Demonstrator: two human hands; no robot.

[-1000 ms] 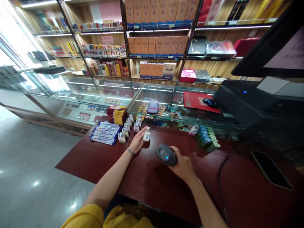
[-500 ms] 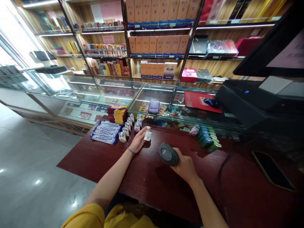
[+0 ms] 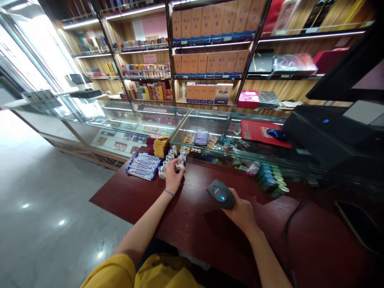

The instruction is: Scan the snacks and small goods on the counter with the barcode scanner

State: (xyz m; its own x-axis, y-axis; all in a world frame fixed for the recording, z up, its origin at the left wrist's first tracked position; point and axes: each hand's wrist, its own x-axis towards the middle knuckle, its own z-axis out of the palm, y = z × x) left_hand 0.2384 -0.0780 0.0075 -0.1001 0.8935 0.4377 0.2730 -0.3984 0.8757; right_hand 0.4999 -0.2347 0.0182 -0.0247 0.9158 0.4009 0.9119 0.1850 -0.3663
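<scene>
On the left, blue-and-white packets (image 3: 144, 166) lie side by side on the dark red counter (image 3: 189, 216). Just right of them stand small jars (image 3: 162, 172) in two rows. The left hand (image 3: 174, 178) is at their near end, thumb and fingers curled by one jar; I can't tell whether they grip it. Farther right, the right hand (image 3: 242, 210) holds a scanner (image 3: 220, 194) above the counter. Blue and green containers (image 3: 273, 179) stand beyond, to its right.

- Dark red tabletop (image 3: 192, 224)
- Blue-white packets (image 3: 144, 165) lie by the left edge
- Small jars (image 3: 162, 172) stand beside them
- Cans (image 3: 267, 176) line the far edge
- Phone (image 3: 358, 224) lies toward the right edge
</scene>
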